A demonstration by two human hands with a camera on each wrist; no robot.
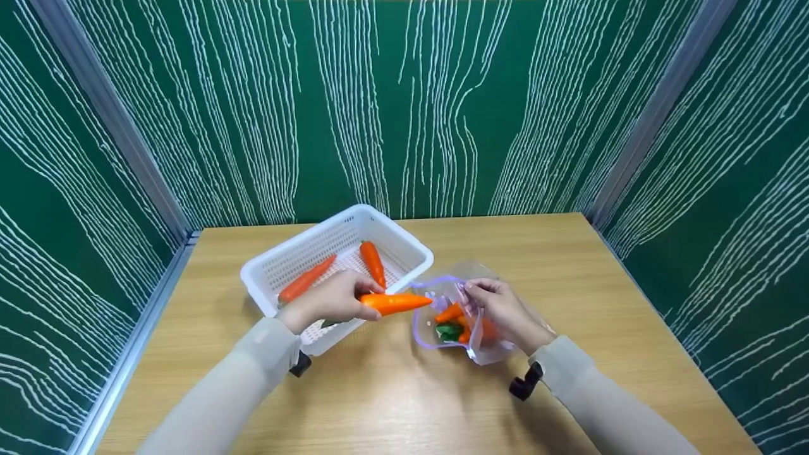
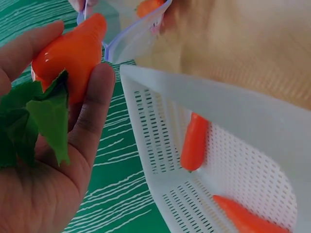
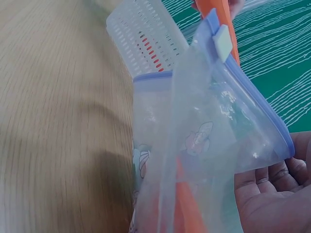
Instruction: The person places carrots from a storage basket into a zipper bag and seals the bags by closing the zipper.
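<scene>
My left hand grips an orange carrot at its thick end, above the near edge of the white basket. The carrot lies nearly level, its narrow tip pointing right at the mouth of a clear zip bag. Green leaves hang from its thick end over the palm in the left wrist view. My right hand pinches the bag's purple-edged rim, and the bag's mouth gapes toward the left. Inside the bag are orange carrots and a green leafy top, partly seen through the plastic.
A white perforated basket stands on the wooden table, left of the bag. Two more orange-red carrots lie in it, one on the left and one toward the back. Green walls with white lines enclose the back and sides.
</scene>
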